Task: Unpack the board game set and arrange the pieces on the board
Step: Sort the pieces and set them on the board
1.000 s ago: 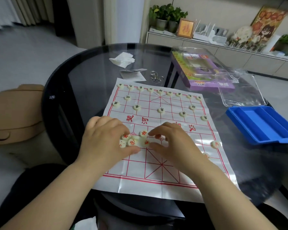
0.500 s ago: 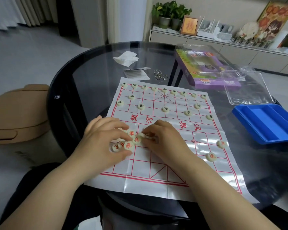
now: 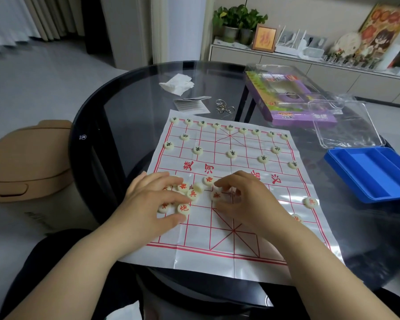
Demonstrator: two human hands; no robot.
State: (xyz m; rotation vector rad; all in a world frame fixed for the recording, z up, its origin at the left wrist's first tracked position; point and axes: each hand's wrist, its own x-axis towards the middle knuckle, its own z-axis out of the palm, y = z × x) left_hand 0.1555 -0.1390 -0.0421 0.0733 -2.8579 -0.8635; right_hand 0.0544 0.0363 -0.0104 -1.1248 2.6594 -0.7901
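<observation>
The paper board (image 3: pixel 240 257) is spread on the round glass table (image 3: pixel 129 107). Black-marked pieces (image 3: pixel 231 154) are set out along its far rows. Red-marked pieces (image 3: pixel 192 194) are bunched on the near half, left of centre, under and between both hands. The left hand (image 3: pixel 153 202) is laid over the left of the bunch with fingers curled; one piece sits between its thumb and forefinger, but whether it is gripped cannot be told. The right hand (image 3: pixel 243 199) is curled at the right of the bunch, thumb and forefinger narrowly apart beside a piece; a grip cannot be told there either. Two stray red pieces (image 3: pixel 310 202) are seen near the board's right edge, well apart from the hands. A blue tray (image 3: pixel 374 172) lies off the board to the right
</observation>
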